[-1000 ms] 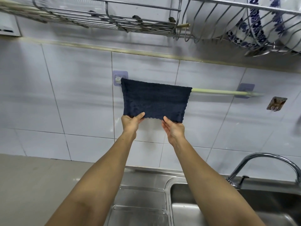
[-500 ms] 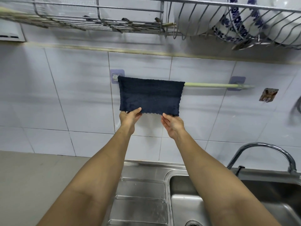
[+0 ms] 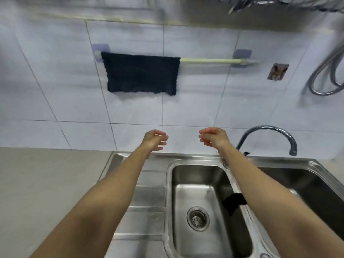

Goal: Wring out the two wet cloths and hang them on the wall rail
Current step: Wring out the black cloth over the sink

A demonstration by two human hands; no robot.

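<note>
Since the earlier frames both hands have been taken off the lower hem of the dark blue cloth (image 3: 141,73) and lowered well below it, and the view has been tilted down so that more of the sink is seen. The tiled wall (image 3: 55,86) fills the far part of the scene. Below it, the steel sink unit (image 3: 147,198) is spread across the near half, with a drainboard on the left, a small basin (image 3: 200,185) in the middle and a larger basin (image 3: 307,185) on the right. The dark blue cloth is draped over the left part of the pale green wall rail (image 3: 214,60), flat against the tiles, untouched. A second dark cloth (image 3: 234,202) is laid on the divider between the two basins, partly hidden by the right forearm. A curved tap (image 3: 270,131) is mounted at the far right. The left hand (image 3: 153,139) and the right hand (image 3: 214,138) are held apart above the sink's far edge, fingers loosely curled and spread, nothing gripped in either.
</note>
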